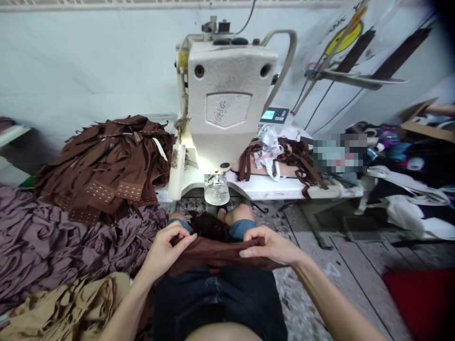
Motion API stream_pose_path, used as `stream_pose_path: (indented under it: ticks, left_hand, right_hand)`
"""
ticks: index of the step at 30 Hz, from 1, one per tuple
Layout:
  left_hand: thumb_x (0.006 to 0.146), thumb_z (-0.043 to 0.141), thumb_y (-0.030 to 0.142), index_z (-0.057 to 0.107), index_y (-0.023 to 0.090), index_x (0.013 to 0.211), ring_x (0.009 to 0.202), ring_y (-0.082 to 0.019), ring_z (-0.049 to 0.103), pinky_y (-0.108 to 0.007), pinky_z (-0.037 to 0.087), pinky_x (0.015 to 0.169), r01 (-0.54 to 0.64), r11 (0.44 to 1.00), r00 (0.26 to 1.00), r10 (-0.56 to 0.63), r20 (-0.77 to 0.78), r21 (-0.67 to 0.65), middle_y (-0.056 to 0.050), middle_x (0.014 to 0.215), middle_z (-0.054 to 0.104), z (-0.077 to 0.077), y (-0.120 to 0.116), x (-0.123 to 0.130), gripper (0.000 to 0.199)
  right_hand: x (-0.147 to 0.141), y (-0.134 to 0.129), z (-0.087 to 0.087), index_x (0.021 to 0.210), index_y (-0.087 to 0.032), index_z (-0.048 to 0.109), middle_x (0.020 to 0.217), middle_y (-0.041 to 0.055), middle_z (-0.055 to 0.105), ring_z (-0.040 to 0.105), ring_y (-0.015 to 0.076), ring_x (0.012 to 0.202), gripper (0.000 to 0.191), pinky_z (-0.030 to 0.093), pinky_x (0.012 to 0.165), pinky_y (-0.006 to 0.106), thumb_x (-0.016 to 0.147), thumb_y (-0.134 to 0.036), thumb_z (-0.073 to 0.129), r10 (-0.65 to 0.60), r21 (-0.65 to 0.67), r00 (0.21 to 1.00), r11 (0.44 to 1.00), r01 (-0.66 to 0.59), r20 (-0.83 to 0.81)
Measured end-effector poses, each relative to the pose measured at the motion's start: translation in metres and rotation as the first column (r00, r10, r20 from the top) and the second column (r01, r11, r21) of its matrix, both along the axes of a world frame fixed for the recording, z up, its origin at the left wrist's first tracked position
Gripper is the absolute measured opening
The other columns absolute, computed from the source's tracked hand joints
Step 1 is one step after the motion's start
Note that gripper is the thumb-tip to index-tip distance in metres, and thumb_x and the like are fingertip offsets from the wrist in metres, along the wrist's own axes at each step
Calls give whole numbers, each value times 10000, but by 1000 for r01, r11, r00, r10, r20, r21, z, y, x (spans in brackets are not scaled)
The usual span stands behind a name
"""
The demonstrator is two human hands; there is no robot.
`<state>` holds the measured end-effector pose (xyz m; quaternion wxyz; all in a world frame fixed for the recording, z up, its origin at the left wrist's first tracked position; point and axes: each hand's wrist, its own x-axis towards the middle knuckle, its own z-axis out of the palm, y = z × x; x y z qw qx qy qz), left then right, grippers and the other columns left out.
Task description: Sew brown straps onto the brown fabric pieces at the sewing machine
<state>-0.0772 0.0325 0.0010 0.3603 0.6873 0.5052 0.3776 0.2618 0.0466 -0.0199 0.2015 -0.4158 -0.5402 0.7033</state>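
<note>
Across my lap stretches a piece of brown fabric (213, 253), pulled fairly straight between both hands. My left hand (174, 244) pinches its left part between thumb and fingers. Near the other end, my right hand (265, 246) grips the upper edge, thumb pointing inward. Ahead of the cloth stands a white sewing machine (227, 94), its lit needle area over a narrow arm with a metal plate (216, 189). Neither hand touches the machine. More dark brown cloth (209, 225) hangs between my knees, partly hidden.
Brown garment pieces with hook-and-eye rows (117, 161) are heaped left of the machine. Mauve fabric (71, 246) and tan fabric (71, 308) lie nearer me. Brown and white straps (272, 154) rest on the right of the machine table (270, 189). A red item (423, 298) is at lower right.
</note>
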Motion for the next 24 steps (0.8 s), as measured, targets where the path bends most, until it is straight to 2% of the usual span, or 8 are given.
stream_pose_path:
  ticks: [4, 7, 10, 14, 17, 20, 22, 24]
  left_hand:
    - [1007, 669, 397, 749, 213, 927, 780, -178, 664, -283, 531, 744, 10, 1000, 989, -10, -146, 2, -15, 833, 682, -28, -4, 9, 216]
    - [1001, 682, 372, 746, 235, 1241, 1078, -251, 716, -379, 569, 973, 40, 999, 969, -40, -246, -4, -77, 1151, 754, -39, -9, 23, 284]
    - [983, 728, 330, 711, 254, 1375, 1335, -286, 648, -444, 488, 1178, 181, 978, 959, -199, -200, -102, -99, 1439, 697, -35, -14, 43, 400]
    - [883, 866, 357, 655, 269, 1469, 1364, -288, 650, -431, 492, 1199, 329, 910, 939, -343, -11, -254, -94, 1494, 680, -24, -18, 71, 629]
    - [856, 885, 345, 663, 266, 1453, 1332, -314, 671, -479, 513, 1179, 282, 918, 952, -304, -36, -280, -107, 1457, 705, -27, -21, 82, 641]
    - [866, 865, 298, 637, 275, 1471, 1377, -331, 635, -514, 493, 1201, 123, 971, 985, -144, -93, -206, -117, 1472, 680, -38, -28, 83, 647]
    - [899, 825, 287, 624, 281, 1468, 1316, -320, 669, -503, 539, 1150, 13, 991, 997, -23, -70, -131, -117, 1406, 695, -40, -35, 83, 603]
    - [894, 834, 299, 610, 287, 1471, 1251, -308, 703, -482, 581, 1098, 2, 994, 1000, -3, -6, -111, -109, 1359, 704, -34, -44, 87, 619]
  right_hand:
    - [-4, -1, -1, 749, -144, 744, 602, -54, 577, 426, 80, 547, 498, 301, 497, 200, 743, -605, 932, -22, 0, 1000, 1000, 22, 3]
    - [-10, -2, -3, 784, -146, 770, 556, -64, 535, 367, 75, 493, 507, 254, 456, 211, 807, -642, 871, -47, 4, 999, 999, 47, 23]
    - [-18, -7, -3, 808, -154, 779, 593, -43, 596, 430, 88, 505, 492, 321, 482, 220, 840, -641, 844, -44, 40, 999, 998, 44, 14]
    - [-29, -16, -4, 841, -162, 781, 655, -16, 653, 513, 117, 562, 451, 388, 523, 232, 886, -610, 817, -7, 101, 1000, 995, 6, 10]
    - [-36, -19, -9, 840, -168, 767, 647, -12, 647, 522, 123, 555, 485, 387, 503, 232, 931, -645, 747, -81, 125, 997, 989, 78, 18]
    - [-42, -18, -17, 986, -183, 794, 694, 4, 691, 586, 145, 588, 475, 439, 519, 238, 932, -653, 740, -236, 206, 972, 952, 228, 16]
    - [-45, -17, -20, 1123, -197, 764, 610, -33, 643, 539, 131, 474, 517, 400, 443, 228, 909, -667, 760, -337, 152, 941, 930, 336, -19]
    - [-48, -19, -17, 1067, -194, 732, 547, -67, 579, 451, 100, 376, 538, 338, 383, 211, 849, -678, 819, -414, 22, 905, 908, 418, -99]
